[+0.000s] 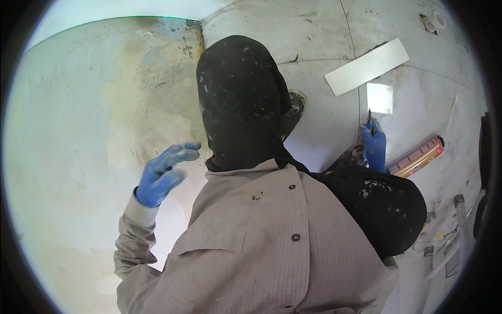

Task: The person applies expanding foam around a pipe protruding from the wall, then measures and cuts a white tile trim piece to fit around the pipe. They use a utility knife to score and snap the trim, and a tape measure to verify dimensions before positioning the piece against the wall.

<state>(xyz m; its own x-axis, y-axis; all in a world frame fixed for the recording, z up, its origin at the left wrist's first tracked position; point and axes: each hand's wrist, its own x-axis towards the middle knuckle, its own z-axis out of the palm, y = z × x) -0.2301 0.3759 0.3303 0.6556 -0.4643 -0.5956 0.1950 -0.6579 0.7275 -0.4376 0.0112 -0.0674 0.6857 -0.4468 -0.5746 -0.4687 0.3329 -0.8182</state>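
My left hand [166,175], in a blue glove dusted with pale smears, is raised beside the stained wall [78,125]. Its thumb stands apart from its bent fingers, and nothing shows between them. Low over the floor at the right, my right hand [374,145], also blue-gloved, is closed on a slim dark pen-like tool [370,119]; its exact kind is too small to make out. Just beyond the tool's tip is a bright white square patch [380,98], perhaps a reflection. Farther off lies a long white rectangular panel [366,67].
An orange and pink cylindrical can [417,158] lies beside my right hand. White pipe end [438,21] sticks up at the far right. Metal ladder-like legs [461,220] and small scattered bits are at the right rim. My shoe [295,107] is on the grey floor [324,110].
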